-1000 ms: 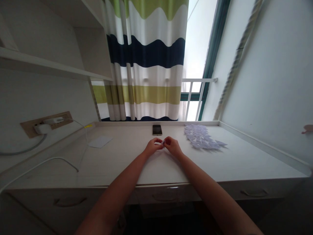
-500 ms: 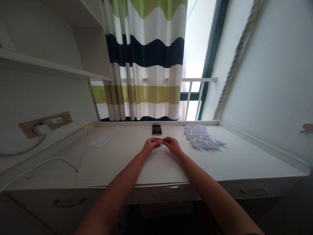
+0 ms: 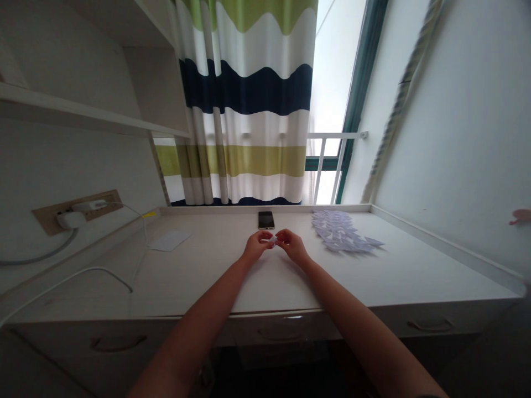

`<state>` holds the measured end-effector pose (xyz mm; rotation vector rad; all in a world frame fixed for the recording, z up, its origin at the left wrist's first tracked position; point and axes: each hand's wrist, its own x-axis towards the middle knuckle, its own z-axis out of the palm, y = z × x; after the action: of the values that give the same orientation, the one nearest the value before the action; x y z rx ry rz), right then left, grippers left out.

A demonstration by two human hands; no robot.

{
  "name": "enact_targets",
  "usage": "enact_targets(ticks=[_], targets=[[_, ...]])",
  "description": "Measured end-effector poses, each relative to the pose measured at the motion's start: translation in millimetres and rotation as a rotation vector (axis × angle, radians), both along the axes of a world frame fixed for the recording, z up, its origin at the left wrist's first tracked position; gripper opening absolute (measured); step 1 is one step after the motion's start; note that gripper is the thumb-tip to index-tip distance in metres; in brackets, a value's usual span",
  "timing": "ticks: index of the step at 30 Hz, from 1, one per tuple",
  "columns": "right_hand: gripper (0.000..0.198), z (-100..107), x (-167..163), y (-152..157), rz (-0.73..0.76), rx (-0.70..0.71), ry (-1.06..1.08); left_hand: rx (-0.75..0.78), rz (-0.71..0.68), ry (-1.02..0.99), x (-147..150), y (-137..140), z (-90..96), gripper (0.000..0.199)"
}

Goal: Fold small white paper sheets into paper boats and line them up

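Pinching paper [image 3: 272, 240] in fingertips of left hand [image 3: 254, 246] and right hand [image 3: 292, 246], just on the near side of the phone [image 3: 266, 220].
Best to grip lightly, line edges up exactly, and press any fold flat before letting go.

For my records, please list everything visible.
Small folded paper: 1, white, centre
Pointed folded-paper pieces: many, white, right
Flat paper: count unclear, white, left
Rectangular phone: 1, black, centre
Drawered desk: 1, white, foreground
Striped fabric curtain: 1, green-white-navy, back
Glass window: 1, green-framed, back right
Barred railing: 1, white, back
Socket panel: 1, brown, left wall
Plastic plugs: 2, white, left
Thin cables: several, whitish, left
Open shelving: 1, white, upper left
Small object: 1, pink, right edge
Left hand: 1, bare, centre
Right hand: 1, bare, centre
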<state>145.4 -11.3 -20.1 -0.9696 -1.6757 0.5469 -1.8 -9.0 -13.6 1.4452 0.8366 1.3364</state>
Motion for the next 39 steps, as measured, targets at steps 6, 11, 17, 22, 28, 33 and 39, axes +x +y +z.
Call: enact_targets(ticks=[6,11,17,22,28,33,39], targets=[[0.019,-0.9,-0.5,2.4,0.013,-0.037,0.07,0.037,0.011,0.07,1.1,0.5,-1.8,0.032],[0.022,2.3,-1.9,-1.3,0.042,-0.081,0.117,0.028,-0.034,0.149,0.0,-0.9,-2.7,0.021],[0.02,5.9,-2.4,-3.0,0.05,-0.133,0.099,0.081,-0.022,0.175,-1.8,-2.2,-1.6,0.02],[0.019,9.1,0.2,-4.4,0.014,-0.095,0.039,0.018,-0.082,0.167,-1.5,-5.5,0.3,0.029],[0.02,7.6,-1.3,-4.4,0.052,-0.095,0.043,0.042,-0.058,0.184,-2.7,-5.3,1.4,0.031],[0.022,7.4,-2.8,-5.3,0.069,-0.093,0.059,0.039,-0.071,0.187,-3.7,-2.9,-0.9,0.032],[0.02,5.8,-0.1,-2.4,0.076,-0.106,0.074,0.051,-0.074,0.225,-3.2,-5.3,-0.2,0.031]])
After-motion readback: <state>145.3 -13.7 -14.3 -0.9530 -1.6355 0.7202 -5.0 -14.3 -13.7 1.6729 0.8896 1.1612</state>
